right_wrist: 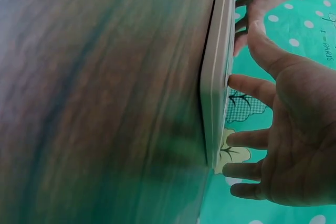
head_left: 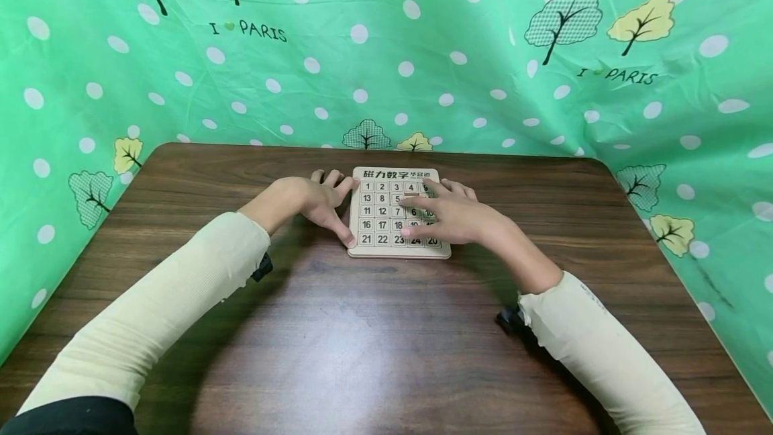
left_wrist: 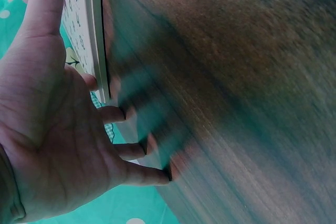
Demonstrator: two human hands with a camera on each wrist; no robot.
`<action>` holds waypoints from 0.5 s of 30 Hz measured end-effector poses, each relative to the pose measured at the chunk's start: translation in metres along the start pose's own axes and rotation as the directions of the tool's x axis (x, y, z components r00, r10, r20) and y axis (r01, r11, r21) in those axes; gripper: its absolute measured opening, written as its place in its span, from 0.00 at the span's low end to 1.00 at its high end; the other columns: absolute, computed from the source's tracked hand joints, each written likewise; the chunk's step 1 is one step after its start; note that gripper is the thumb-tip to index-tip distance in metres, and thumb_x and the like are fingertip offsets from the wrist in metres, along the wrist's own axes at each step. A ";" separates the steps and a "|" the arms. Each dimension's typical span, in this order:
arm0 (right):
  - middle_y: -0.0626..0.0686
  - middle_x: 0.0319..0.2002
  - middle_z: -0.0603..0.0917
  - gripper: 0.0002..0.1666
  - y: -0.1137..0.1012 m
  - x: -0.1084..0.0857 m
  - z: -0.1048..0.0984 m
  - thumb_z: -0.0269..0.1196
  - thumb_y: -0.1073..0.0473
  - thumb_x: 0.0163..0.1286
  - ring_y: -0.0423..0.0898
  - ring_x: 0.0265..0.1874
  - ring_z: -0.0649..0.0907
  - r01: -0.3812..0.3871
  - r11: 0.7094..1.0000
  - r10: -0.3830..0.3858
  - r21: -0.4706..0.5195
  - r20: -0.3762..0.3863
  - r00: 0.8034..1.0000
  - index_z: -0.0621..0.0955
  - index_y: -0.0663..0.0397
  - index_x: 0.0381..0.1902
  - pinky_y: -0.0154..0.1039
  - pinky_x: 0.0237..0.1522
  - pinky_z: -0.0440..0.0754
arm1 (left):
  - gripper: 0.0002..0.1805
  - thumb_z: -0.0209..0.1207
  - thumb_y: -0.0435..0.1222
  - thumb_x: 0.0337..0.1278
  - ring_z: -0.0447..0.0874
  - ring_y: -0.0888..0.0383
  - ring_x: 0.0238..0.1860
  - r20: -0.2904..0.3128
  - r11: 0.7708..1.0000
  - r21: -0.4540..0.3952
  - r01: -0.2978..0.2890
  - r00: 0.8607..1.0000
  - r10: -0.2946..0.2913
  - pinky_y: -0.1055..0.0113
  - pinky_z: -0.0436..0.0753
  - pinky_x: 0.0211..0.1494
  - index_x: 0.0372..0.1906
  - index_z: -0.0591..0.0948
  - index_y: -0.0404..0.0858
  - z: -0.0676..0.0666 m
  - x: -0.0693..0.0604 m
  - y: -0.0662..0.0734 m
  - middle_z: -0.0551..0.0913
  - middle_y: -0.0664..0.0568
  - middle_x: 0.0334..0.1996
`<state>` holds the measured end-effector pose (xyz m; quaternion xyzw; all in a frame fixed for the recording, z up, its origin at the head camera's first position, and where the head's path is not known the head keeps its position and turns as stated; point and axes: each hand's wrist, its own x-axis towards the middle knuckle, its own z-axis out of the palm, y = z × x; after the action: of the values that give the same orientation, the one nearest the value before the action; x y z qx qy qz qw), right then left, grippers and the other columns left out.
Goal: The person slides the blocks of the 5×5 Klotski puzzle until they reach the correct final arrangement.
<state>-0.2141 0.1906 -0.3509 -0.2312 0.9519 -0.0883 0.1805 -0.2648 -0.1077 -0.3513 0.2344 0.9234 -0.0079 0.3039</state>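
Note:
A pale number puzzle board (head_left: 398, 252) lies flat near the far edge of the table, with rows of square number tiles (head_left: 382, 212) under a printed heading. At its left side is my left hand (head_left: 323, 205), thumb at the lower left corner and index finger by the upper left. Its other fingers reach down to the tabletop in the left wrist view. My right hand (head_left: 453, 217) spreads over the right-hand tiles, hiding several numbers. In the right wrist view its index fingertip meets the face of the board (right_wrist: 217, 82); the remaining fingers stretch past it.
The dark wooden table (head_left: 338, 341) extends toward me and to both sides. Behind it hangs a green dotted cloth (head_left: 374, 45) with printed trees, close to the far edge. Both forearms wear pale sleeves (head_left: 175, 301), with a dark strap piece under each wrist.

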 end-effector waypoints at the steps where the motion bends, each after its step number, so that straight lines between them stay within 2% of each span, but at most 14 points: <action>1: 0.66 0.93 0.51 0.48 0.001 0.000 0.000 0.61 0.18 0.77 0.80 0.90 0.50 -0.012 1.000 0.012 0.000 0.005 1.000 0.69 0.24 0.88 0.82 0.87 0.47 | 0.78 0.72 0.77 0.53 0.41 0.24 0.92 0.000 1.000 0.001 0.000 1.000 0.000 0.19 0.57 0.87 0.95 0.39 0.52 0.000 0.000 0.000 0.44 0.37 0.93; 11: 0.68 0.93 0.53 0.44 0.014 -0.011 -0.003 0.63 0.21 0.78 0.81 0.89 0.51 -0.044 0.998 0.043 -0.034 -0.025 0.999 0.74 0.26 0.85 0.83 0.85 0.49 | 0.79 0.72 0.77 0.53 0.38 0.23 0.92 0.006 1.000 -0.001 -0.003 1.000 0.003 0.20 0.54 0.88 0.95 0.38 0.51 0.000 0.001 0.001 0.42 0.36 0.94; 15: 0.65 0.93 0.53 0.44 0.010 -0.012 -0.001 0.64 0.23 0.78 0.79 0.90 0.50 -0.012 1.000 0.011 -0.023 -0.026 1.000 0.74 0.26 0.86 0.84 0.86 0.48 | 0.78 0.72 0.77 0.53 0.39 0.24 0.92 0.005 1.000 0.003 -0.003 1.000 0.003 0.20 0.55 0.88 0.95 0.38 0.51 0.000 0.000 0.001 0.42 0.36 0.93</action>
<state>-0.2088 0.2051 -0.3492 -0.2265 0.9565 -0.0793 0.1659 -0.2646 -0.1072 -0.3511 0.2360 0.9223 -0.0094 0.3059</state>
